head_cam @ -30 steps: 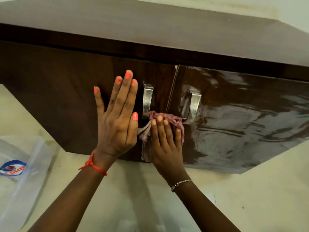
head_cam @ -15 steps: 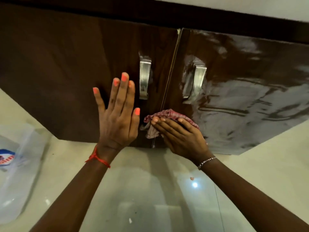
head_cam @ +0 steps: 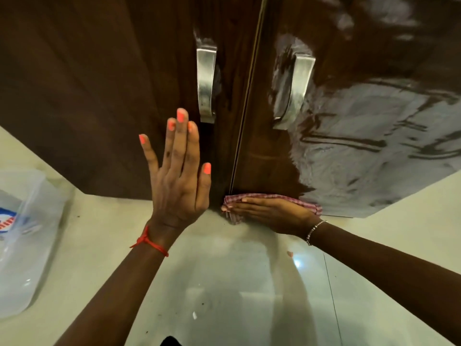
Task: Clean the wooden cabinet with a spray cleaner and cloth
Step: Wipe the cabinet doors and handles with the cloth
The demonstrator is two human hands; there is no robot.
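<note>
The dark wooden cabinet fills the upper view, with two doors and a steel handle on each: the left handle and the right handle. My left hand lies flat and open against the left door, just below its handle. My right hand presses a pink checked cloth against the bottom edge of the right door, near the gap between the doors. The right door looks glossy and wet. No spray bottle shows clearly.
A clear plastic bag with a blue and red logo lies on the pale tiled floor at the left. Small specks of dirt dot the floor below the cabinet.
My right hand slid the cloth down from beside the right handle to the door's bottom edge. The view dropped lower and closer. My left hand stayed flat on the left door.
</note>
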